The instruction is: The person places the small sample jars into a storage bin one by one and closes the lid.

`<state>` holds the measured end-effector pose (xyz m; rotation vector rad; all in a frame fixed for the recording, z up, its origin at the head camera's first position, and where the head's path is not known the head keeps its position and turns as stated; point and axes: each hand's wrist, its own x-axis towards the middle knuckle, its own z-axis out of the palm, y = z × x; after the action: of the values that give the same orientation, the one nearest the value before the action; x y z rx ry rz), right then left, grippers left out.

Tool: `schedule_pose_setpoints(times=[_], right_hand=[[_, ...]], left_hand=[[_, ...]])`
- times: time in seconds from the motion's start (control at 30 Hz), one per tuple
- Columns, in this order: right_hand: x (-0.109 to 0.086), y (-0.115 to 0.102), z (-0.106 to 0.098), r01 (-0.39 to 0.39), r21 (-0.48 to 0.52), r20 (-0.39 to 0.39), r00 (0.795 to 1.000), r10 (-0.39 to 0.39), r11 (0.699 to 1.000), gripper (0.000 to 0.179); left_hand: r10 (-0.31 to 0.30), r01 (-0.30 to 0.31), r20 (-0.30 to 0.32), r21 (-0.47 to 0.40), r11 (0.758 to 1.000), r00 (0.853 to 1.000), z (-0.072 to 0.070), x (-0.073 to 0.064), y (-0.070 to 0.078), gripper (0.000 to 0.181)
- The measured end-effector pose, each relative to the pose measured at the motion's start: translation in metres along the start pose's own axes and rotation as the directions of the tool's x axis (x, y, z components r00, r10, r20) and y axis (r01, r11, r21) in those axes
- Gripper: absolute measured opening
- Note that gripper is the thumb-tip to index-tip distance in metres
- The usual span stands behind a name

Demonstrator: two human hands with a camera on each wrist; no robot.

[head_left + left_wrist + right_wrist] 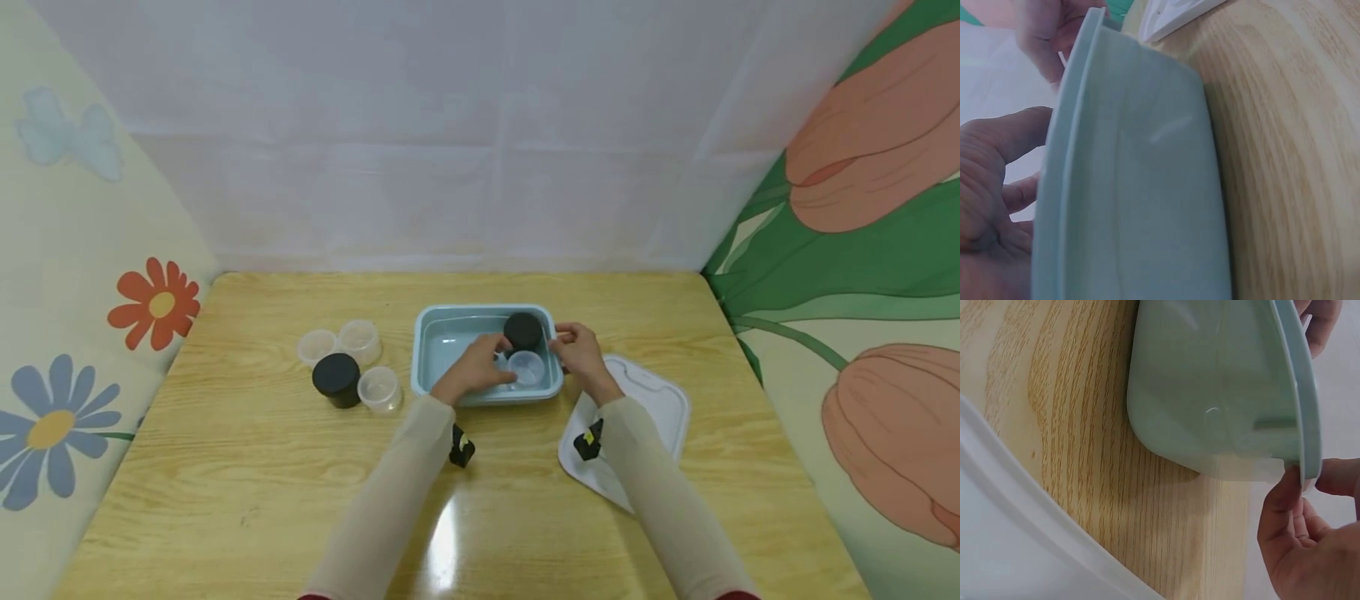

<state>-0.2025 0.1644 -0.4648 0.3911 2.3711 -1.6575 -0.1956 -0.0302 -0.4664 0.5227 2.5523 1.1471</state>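
A light blue plastic tub (442, 310) stands in the middle of the table. My left hand (480, 364) reaches over its front rim, with thumb and fingers around the left side of a clear plastic cup (527, 369) in the front right corner. Behind that cup is a round black-topped jar (522, 331). At the tub's right end, my right hand (579, 348) pinches the rim between thumb and fingers, as the right wrist view shows. In the left wrist view the tub's side (1147, 175) hides the left fingertips and the cup.
Left of the tub stand several clear cups (380, 389) and a black-topped jar (337, 380). A white lid (667, 400) lies on the table at the right, partly under my right forearm. A white cloth (450, 200) hangs behind the table.
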Motion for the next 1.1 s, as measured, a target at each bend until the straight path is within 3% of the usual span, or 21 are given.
schedule_pose_setpoints(times=[0.3, 0.63, 0.93, 1.1], right_hand=[[0.0, -0.004, 0.001, -0.006, 0.004, 0.002, 1.0, 0.006, 1.0, 0.04], [0.002, -0.001, -0.002, -0.021, -0.018, 0.013, 1.0, 0.022, 1.0, 0.04], [0.002, -0.001, -0.003, -0.034, -0.034, 0.02, 0.999, 0.034, 0.999, 0.039], [0.001, -0.003, -0.002, -0.048, -0.044, 0.019, 0.999, 0.048, 0.998, 0.04]], left_hand=[[0.036, -0.039, -0.042, -0.07, 0.997, 0.998, -0.018, -0.011, -0.001, 0.051], [0.02, -0.037, -0.161, -0.101, 0.994, 0.987, -0.039, -0.034, -0.008, 0.05], [-0.022, -0.015, -0.244, -0.146, 0.989, 0.97, -0.059, -0.063, -0.017, 0.051], [-0.069, 0.011, -0.316, -0.18, 0.984, 0.946, -0.068, -0.076, -0.024, 0.05]])
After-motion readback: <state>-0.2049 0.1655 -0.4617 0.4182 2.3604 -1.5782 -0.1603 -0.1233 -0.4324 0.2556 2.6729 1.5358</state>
